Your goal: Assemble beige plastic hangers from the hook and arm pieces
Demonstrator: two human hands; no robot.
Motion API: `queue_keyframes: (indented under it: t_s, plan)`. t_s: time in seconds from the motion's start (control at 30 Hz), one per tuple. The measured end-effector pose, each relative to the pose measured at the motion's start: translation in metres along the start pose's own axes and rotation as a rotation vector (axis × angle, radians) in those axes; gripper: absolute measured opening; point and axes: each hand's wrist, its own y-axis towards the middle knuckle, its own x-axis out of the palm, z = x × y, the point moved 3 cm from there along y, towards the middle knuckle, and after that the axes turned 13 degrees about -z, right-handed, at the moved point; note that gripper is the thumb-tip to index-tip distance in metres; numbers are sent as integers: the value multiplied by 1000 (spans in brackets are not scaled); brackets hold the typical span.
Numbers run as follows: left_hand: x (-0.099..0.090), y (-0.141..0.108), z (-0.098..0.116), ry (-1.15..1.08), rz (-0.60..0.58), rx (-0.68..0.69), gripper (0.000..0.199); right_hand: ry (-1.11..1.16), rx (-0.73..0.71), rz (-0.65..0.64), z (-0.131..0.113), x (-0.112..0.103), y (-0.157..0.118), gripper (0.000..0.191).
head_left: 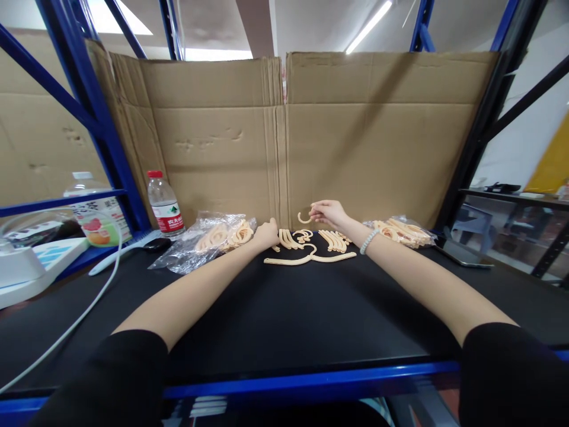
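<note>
Pinched in my right hand is a small beige curved hook, raised above the black tabletop. My left hand is closed low over the table, beside the left pile of beige curved pieces; what its fingers hold, if anything, is hidden. Another pile of curved pieces lies below my right hand. Several small hooks lie between the piles. In front of them rests a beige hanger shape, two arms spread out with a hook at the middle.
Clear plastic bags of beige pieces lie at left and right. A red-capped bottle, a white cable and a power strip are at left. A dark flat device lies right. Cardboard stands behind.
</note>
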Motion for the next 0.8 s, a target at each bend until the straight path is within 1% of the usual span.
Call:
queue_keyframes:
  t_s: [0.1,0.2,0.27,0.3,0.37,0.43,0.5,0.53,0.57,0.6,0.63,0.67,0.73,0.8]
  plan:
    - [-8,-3,0,-63,-5,-7,33,145,-4,-25,-17,-1,-22,6]
    - [-22,-15,-3,-158,1,11,38,229,4,-63,-24,-1,-51,7]
    - [-32,-28,-4,-252,-6,57,46,265,23,-79,-22,-1,-70,2]
    - [-35,-36,-3,-308,-24,100,45,289,36,-90,-20,-1,-79,6]
    - [-36,-55,2,-427,-86,205,36,346,53,-111,-13,1,-95,15]
    - [-30,-76,7,-533,-139,300,25,399,53,-128,-5,6,-107,20]
    - [-16,-95,10,-637,-161,376,22,431,56,-150,3,13,-118,24]
    - [-8,-104,11,-796,-169,457,19,445,62,-165,7,18,-122,24]
    - [0,-111,10,-919,-135,508,17,457,70,-185,11,22,-126,23]
    - [7,-118,8,-995,-57,547,18,464,78,-208,15,26,-130,21]
    - [13,-124,7,-1033,21,580,21,466,86,-231,17,30,-133,20]
    - [18,-129,5,-1042,70,617,23,464,91,-254,19,34,-136,20]
    - [26,-137,6,-1018,79,687,25,457,100,-295,21,39,-141,22]
    - [30,-141,8,-1002,44,716,27,463,123,-325,22,42,-144,24]
